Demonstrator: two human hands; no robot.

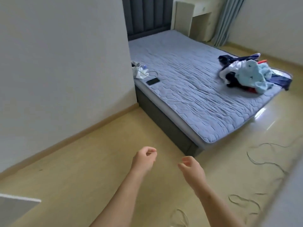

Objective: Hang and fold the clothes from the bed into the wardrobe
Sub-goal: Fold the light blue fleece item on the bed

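The left hand (145, 158) and right hand (191, 167) hang over the floor, well short of the bed (188, 89); both are loosely curled and hold nothing. The clothes (249, 74) lie in a tangled heap at the bed's far foot corner, dark cloth trailing over the edge; no wardrobe shows plainly.

The likeliest slip is underfoot: thin wire loops (265, 159) lie on the floor to the right, on the way to the foot end, and a foot could catch in them; the floor there also looks glossy. Pulling one garment from the tangle could drag others off the edge. A phone (152, 81) rests near the bed's near edge beside a bag (139, 71) and its cable; a careless lean could knock it off.

The wall (65, 63) closes the left side where it meets the bed; open floor runs along the near side and round the near corner.
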